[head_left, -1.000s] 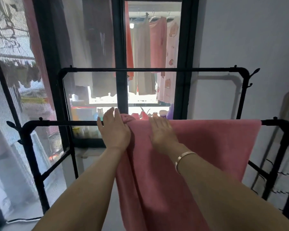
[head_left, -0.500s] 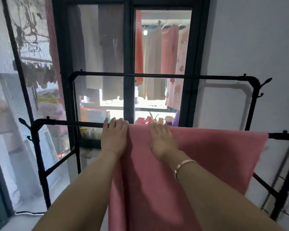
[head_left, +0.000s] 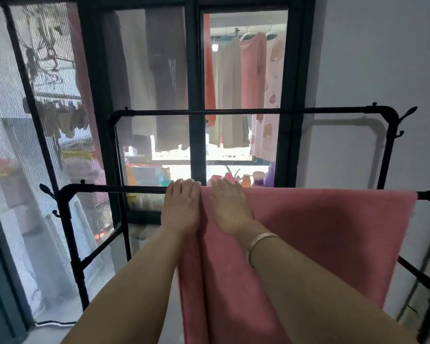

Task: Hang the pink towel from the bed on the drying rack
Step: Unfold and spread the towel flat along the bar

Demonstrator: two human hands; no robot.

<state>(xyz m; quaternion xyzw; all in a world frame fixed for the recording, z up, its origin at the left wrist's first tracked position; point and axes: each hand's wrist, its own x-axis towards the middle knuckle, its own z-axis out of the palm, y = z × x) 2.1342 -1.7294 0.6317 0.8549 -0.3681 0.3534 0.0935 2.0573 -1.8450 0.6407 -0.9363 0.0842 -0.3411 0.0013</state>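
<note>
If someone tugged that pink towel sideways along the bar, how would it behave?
The pink towel is probably floppy: it drapes over the rack bar in soft folds. It would likely slide and bunch, since only the flat left hand and right hand steady it.

Both forearms are bare, with no sleeves showing. The right wrist wears a thin, pale metallic bangle (head_left: 261,240), smooth and plain. The left hand (head_left: 181,209) and right hand (head_left: 230,207) carry no rings.

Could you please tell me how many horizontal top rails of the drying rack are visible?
2: the near rail, partly covered by the pink towel, and the bare far rail by the window. Lower bars may be hidden.
</note>
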